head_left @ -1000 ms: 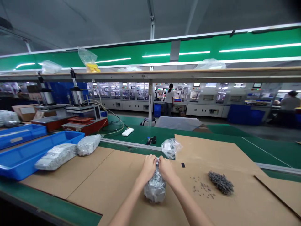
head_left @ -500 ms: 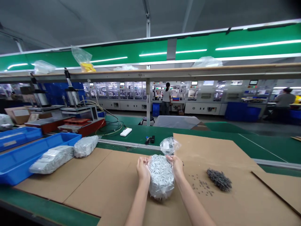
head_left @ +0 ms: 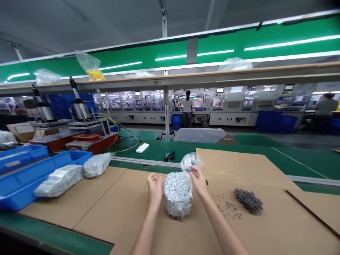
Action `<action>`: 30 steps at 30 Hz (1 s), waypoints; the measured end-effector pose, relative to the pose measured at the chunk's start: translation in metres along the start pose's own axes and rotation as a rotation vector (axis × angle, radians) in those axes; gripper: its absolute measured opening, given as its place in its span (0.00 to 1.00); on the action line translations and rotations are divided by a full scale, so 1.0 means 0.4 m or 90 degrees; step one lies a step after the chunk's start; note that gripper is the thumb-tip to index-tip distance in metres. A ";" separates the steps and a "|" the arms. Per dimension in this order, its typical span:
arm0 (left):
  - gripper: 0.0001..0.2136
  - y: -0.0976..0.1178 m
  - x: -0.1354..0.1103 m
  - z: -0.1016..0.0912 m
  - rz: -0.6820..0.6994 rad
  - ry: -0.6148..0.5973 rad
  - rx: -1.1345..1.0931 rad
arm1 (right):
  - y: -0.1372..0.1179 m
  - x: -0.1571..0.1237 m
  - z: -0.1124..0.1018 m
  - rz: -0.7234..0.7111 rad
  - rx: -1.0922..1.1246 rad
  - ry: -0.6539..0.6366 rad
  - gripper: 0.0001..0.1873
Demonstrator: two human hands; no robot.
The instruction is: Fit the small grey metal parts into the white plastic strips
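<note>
A clear plastic bag packed with small silvery parts (head_left: 177, 194) stands upright on the cardboard sheet (head_left: 119, 209) in front of me. My right hand (head_left: 198, 181) is at the bag's upper right edge, fingers pinched on the plastic at its top. My left hand (head_left: 154, 186) hovers just left of the bag, a little apart from it, with its fingers curled in; whether they hold anything is too small to tell. A smaller, nearly empty clear bag (head_left: 191, 161) sits just behind the full one.
A pile of dark small parts (head_left: 249, 200) with loose strays lies to the right. At left are a blue tray (head_left: 32, 177) and two filled bags (head_left: 60, 179) (head_left: 97, 164). Press machines (head_left: 87, 124), a white remote (head_left: 142, 148) and people stand beyond.
Both hands first gripped the bag's neck, then spread its top open. Now my left hand has come off the bag and moved left, while my right hand stays at the top edge.
</note>
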State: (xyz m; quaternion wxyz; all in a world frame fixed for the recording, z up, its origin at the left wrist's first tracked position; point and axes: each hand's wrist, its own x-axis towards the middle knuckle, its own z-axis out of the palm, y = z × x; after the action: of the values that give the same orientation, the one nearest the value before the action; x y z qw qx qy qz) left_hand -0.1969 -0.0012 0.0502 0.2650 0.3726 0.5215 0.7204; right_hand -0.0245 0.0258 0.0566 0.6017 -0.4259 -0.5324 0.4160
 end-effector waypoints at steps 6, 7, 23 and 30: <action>0.20 0.129 -0.100 -0.022 0.355 -0.540 0.413 | -0.095 -0.075 -0.066 -0.196 -0.440 -0.322 0.09; 0.21 0.134 -0.114 -0.025 0.379 -0.575 0.450 | -0.101 -0.087 -0.074 -0.212 -0.463 -0.338 0.06; 0.05 0.152 -0.147 -0.078 0.537 -0.603 0.601 | 0.049 -0.286 -0.072 -0.328 -0.457 -0.131 0.16; 0.13 0.177 -0.091 0.006 0.548 -0.683 0.658 | 0.047 -0.303 -0.077 -0.257 -0.407 -0.131 0.19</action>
State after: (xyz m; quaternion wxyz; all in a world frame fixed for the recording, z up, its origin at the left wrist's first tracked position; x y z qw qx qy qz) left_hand -0.1733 -0.0502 0.1082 -0.0239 0.9020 0.4017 0.1567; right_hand -0.0052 -0.0864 0.0020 0.4519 -0.4344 -0.7659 0.1432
